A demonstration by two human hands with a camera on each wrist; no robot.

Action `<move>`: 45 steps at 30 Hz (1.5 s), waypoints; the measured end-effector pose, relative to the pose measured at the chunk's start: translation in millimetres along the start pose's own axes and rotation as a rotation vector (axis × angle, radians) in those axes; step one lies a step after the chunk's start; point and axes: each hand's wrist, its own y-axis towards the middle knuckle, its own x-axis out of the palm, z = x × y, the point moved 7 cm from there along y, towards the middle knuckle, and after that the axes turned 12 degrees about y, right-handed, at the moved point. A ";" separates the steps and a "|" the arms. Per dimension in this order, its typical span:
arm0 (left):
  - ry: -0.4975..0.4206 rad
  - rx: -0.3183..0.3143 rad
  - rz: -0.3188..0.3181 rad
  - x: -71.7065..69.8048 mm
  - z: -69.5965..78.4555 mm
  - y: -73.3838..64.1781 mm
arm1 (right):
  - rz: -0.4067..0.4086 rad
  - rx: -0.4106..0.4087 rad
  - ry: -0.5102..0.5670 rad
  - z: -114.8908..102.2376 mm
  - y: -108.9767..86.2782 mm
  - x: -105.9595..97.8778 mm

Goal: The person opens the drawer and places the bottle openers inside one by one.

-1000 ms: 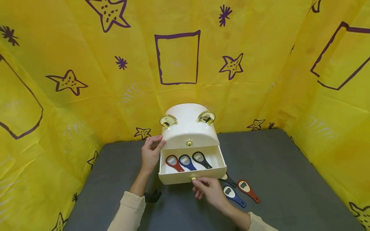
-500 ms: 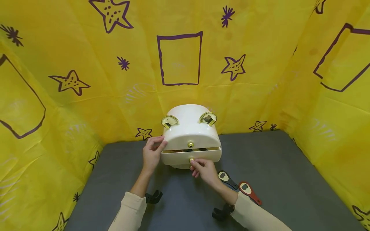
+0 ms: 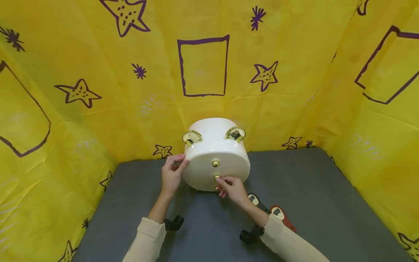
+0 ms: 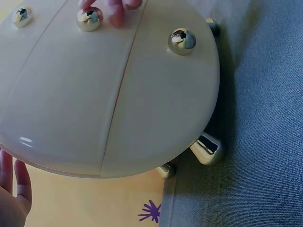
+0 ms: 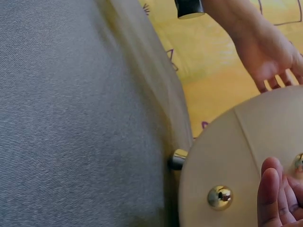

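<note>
Via head cam I see white cabinet (image 3: 214, 150) facing lens, oval front's long axis L-R; R hand (image 3: 231, 190) pinching mid knob (image 4: 90, 21), L hand (image 3: 171, 175) touching cabinet's side, fingers relaxed

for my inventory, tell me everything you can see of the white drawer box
The white drawer box is rounded, glossy and plastic-looking, with an oval front. Two gold-rimmed ears stand on top; three gold knobs run down the front, its drawers closed. It stands upright on short metallic feet on the dark table, before the yellow backdrop. The left hand touches its left side; the right hand holds the middle knob. Its back is hidden.
</note>
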 end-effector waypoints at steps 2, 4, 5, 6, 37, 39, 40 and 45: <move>-0.004 0.002 -0.002 0.3 -0.6 -0.2 | 0.002 0.006 -0.011 2.7 -1.7 -2.4; -0.010 0.006 -0.001 0.5 -1.0 -0.4 | 0.008 0.011 -0.024 6.8 -2.9 -5.5; -0.012 0.009 0.000 0.4 -1.1 -0.6 | 0.014 0.013 -0.034 9.0 -3.4 -7.3; -0.013 0.012 0.001 0.3 -1.1 -0.7 | 0.023 0.018 -0.047 11.4 -3.7 -9.3; 0.003 0.073 -0.045 2.7 -3.3 -5.0 | 0.083 0.149 -0.050 59.9 -4.4 -6.1; 0.006 0.078 -0.041 2.7 -3.3 -4.6 | 0.078 0.150 -0.055 59.7 -7.6 -5.6; 0.007 0.081 -0.040 2.7 -3.2 -4.4 | 0.074 0.152 -0.057 59.8 -9.5 -5.4; 0.005 0.084 -0.033 2.3 -2.8 -3.7 | 0.031 0.156 -0.077 60.5 -22.6 -3.2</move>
